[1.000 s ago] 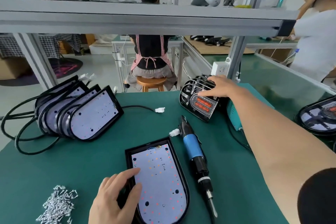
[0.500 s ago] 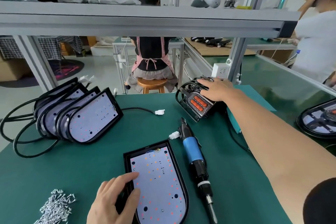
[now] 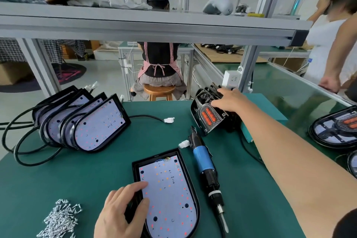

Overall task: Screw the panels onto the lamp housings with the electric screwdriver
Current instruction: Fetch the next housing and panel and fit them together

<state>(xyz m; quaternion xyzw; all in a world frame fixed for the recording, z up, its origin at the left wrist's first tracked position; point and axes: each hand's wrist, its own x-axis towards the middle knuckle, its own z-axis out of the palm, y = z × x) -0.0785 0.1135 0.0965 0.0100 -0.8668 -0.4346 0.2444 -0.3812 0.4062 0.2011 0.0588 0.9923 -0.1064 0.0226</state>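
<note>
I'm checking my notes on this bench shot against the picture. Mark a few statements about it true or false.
1. The electric screwdriver lies on the table, in neither hand. True.
2. The left hand rests on the near lamp housing. True.
3. The right hand rests on that housing too. False: it grips a panel at the table's far side.
4. The screws lie right of the screwdriver. False: the pile lies at the near left.
5. The spare housings lean in a row at the left. True.
</note>
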